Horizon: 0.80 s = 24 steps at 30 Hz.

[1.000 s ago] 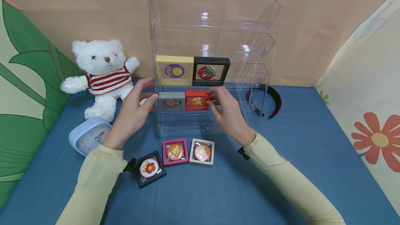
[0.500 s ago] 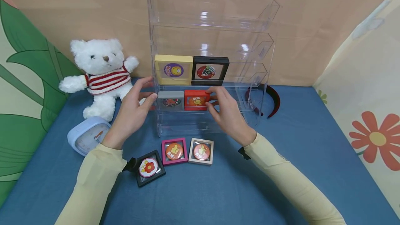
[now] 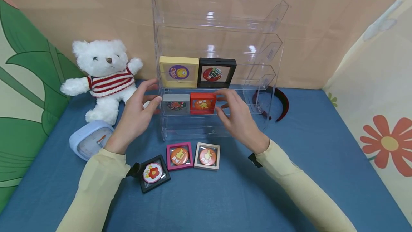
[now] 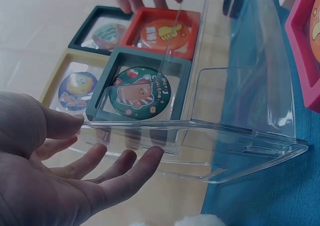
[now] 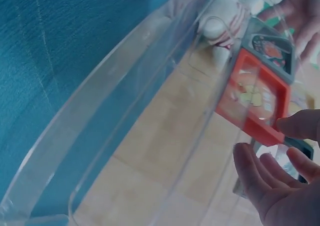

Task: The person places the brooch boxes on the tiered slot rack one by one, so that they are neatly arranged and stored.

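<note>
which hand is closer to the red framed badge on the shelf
Right. The right hand is just beside the red framed badge, fingertips at its right edge. The left hand is farther off, by the rack's left side, past the grey frame.

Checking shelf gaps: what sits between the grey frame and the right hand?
The red frame, beside the grey frame; right hand just past its far edge. Head view.

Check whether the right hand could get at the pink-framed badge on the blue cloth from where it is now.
Probably yes. The right hand is open beside the clear rack, and the pink-framed badge lies uncovered on the cloth just below it, with nothing between them.
</note>
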### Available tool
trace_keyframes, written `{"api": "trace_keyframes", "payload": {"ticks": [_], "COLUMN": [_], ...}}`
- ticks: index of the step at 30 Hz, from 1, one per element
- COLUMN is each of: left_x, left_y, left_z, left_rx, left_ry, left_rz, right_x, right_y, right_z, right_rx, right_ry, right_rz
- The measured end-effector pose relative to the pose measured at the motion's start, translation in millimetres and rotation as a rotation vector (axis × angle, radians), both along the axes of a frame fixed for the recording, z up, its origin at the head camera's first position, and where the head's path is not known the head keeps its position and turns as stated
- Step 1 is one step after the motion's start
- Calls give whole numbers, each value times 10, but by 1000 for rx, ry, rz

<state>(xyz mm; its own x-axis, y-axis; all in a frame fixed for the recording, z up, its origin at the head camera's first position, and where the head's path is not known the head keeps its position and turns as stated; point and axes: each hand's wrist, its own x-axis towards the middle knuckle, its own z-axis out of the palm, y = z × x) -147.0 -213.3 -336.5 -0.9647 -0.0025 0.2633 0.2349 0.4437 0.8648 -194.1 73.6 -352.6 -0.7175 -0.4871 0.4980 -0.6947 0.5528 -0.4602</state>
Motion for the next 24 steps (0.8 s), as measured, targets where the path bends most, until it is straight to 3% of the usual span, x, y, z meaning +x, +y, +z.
{"api": "trace_keyframes", "payload": {"ticks": [7, 15, 19, 24], "left_x": [18, 16, 15, 16], "left_y": [-6, -15, -18, -10], "left_z": [-7, 4, 21, 34], "left_rx": [-9, -12, -8, -1], "left_ry": [-10, -6, -2, -5], "left_rz": [4, -3, -1, 2], "right_x": [178, 415, 455, 467], "right_y": [103, 219, 234, 251], "right_z": [72, 91, 77, 59], "right_rx": [30, 228, 352, 466], "right_ry": [-10, -220, -338, -417], "right_rz": [12, 117, 159, 185]}}
